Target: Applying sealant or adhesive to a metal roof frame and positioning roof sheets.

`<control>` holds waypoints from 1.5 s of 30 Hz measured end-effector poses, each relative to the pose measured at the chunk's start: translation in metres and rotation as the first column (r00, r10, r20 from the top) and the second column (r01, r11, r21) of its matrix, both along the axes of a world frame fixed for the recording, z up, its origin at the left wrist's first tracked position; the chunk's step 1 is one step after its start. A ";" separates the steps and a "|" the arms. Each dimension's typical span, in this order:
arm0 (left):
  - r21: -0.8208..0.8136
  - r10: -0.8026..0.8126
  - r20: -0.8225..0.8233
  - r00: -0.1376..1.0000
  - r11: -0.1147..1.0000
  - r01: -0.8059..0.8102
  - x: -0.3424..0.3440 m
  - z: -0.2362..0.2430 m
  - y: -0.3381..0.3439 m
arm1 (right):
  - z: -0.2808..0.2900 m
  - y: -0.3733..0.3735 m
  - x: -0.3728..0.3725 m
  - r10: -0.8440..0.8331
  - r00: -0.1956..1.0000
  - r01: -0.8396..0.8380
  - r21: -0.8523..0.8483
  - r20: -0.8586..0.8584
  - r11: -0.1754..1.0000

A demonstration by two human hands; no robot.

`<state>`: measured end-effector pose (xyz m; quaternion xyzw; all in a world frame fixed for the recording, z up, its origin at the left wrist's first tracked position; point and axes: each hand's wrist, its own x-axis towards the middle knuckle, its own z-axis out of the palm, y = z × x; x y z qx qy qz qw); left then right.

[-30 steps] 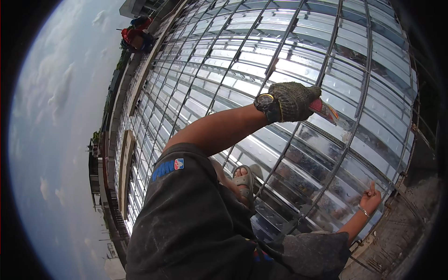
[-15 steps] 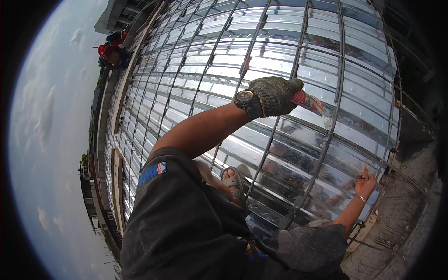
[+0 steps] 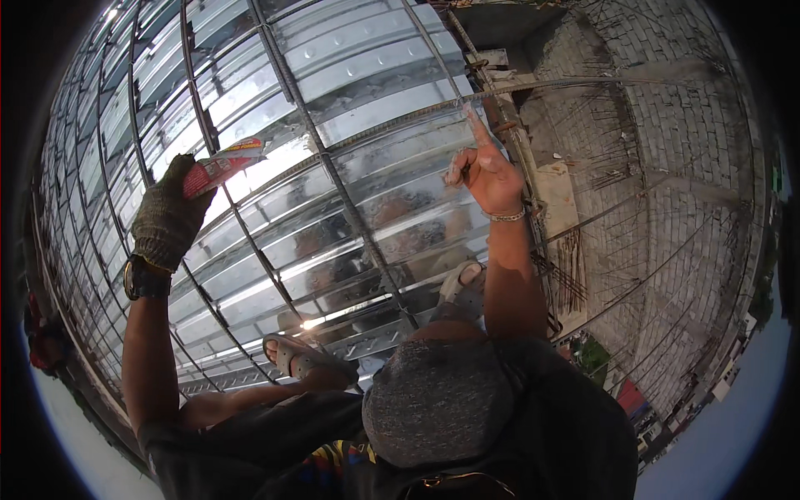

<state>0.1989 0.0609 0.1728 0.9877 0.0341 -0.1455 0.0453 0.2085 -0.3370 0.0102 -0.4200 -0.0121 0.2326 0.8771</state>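
Observation:
My left hand (image 3: 171, 212), in a dark knitted glove with a black watch at the wrist, grips a red-and-white printed plastic packet (image 3: 223, 167) over the shiny metal decking (image 3: 367, 158). The packet's free end points right. My bare right hand (image 3: 493, 175), with a bracelet at the wrist, is raised near the deck's right edge. Its index finger stretches toward a crossing steel bar (image 3: 400, 117), while the other fingers are partly bent. Pale smears show on those fingers. Whether the fingertip touches the bar I cannot tell.
Ribbed bars (image 3: 342, 200) form a grid over the decking. Beyond the deck edge drops a lower area with a block wall (image 3: 683, 108), loose rods (image 3: 571, 271) and a board (image 3: 557, 196). My sandalled feet (image 3: 304, 357) stand on the deck. A person in red (image 3: 43, 337) is at the far left.
The view has swung right, bringing the block wall into sight. My right hand has risen toward the crossing bar. My left hand still grips the packet and now appears further left.

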 end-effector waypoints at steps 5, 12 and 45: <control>-0.039 -0.038 0.083 0.996 0.998 0.041 -0.001 -0.008 0.005 | -0.002 -0.008 0.003 0.021 0.999 -0.017 -0.123 0.033 0.992; -0.009 -0.043 0.089 0.995 0.999 0.044 -0.006 -0.004 0.012 | -0.013 -0.059 0.028 -0.065 0.949 -0.157 -0.640 -0.309 0.752; 0.021 0.075 0.004 0.997 0.997 -0.075 0.005 -0.003 0.004 | -0.034 -0.024 0.066 0.123 0.992 0.070 -0.962 0.038 -0.265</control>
